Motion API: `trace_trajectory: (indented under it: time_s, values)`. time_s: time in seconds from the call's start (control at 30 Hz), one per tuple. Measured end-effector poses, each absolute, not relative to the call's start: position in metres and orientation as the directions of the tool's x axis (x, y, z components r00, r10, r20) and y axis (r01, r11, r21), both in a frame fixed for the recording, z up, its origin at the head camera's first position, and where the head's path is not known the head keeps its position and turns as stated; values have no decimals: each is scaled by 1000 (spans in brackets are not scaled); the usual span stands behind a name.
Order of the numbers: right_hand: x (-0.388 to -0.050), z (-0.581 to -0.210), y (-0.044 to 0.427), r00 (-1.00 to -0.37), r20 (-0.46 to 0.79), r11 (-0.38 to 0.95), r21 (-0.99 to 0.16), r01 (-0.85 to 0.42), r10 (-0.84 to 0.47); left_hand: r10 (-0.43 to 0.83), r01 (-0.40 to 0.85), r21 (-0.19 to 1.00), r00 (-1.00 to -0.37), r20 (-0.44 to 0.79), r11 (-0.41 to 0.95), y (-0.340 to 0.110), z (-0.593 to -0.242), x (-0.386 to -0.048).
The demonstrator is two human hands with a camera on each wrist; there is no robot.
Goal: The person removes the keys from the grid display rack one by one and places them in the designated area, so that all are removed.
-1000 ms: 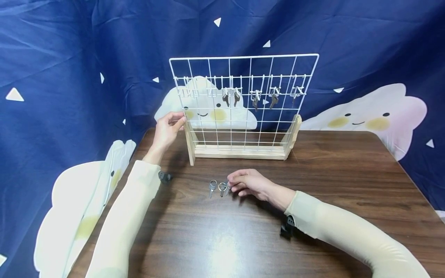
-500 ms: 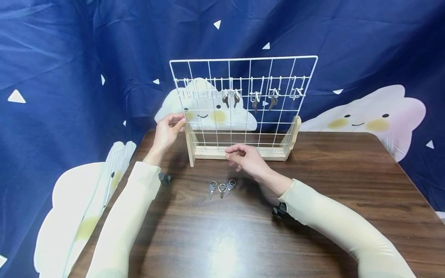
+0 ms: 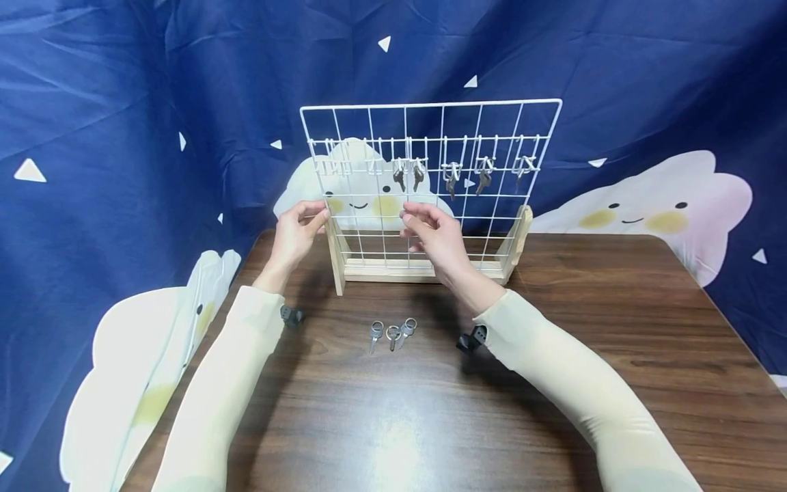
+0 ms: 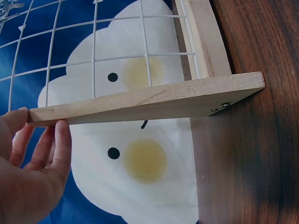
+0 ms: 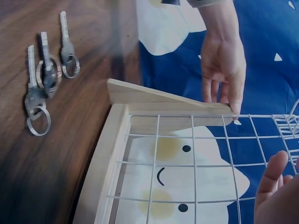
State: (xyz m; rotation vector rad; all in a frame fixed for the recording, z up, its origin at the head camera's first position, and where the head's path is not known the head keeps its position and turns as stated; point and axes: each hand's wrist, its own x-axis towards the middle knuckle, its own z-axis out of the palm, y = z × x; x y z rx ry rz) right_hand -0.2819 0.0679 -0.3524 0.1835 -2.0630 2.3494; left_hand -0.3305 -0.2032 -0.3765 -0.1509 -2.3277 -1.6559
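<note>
My left hand [image 3: 295,232] grips the top of the left wooden side support [image 4: 140,100] of a white wire grid rack [image 3: 430,104]; thumb and fingers lie on either side of the wood. My right hand [image 3: 439,236] is raised in front of the grid's lower middle. Its thumb and index finger pinch something small and dark, seemingly a key, mostly hidden by the fingers; the right wrist view shows only part of this hand. Several keys, one of them a dark key [image 3: 452,181], hang from white hooks on the grid. The left hooks [image 3: 340,164] hold none.
Three keys with rings, including a left key [image 3: 376,335] and a right key [image 3: 406,331], lie on the brown wooden table [image 3: 344,410] before the rack. A blue curtain [image 3: 215,89] with cloud prints hangs behind.
My right hand has risen from beside the loose keys to the front of the grid, uncovering the rightmost loose key. My left hand stays on the wooden support.
</note>
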Motion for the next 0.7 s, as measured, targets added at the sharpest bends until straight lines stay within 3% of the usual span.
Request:
trace_trajectory:
  time_s: [0.7]
  values:
    - [-293,-342,56,-995,91,-262,-962,-75,-46,-62,246,913,-958,280,324,-201,-370,-325]
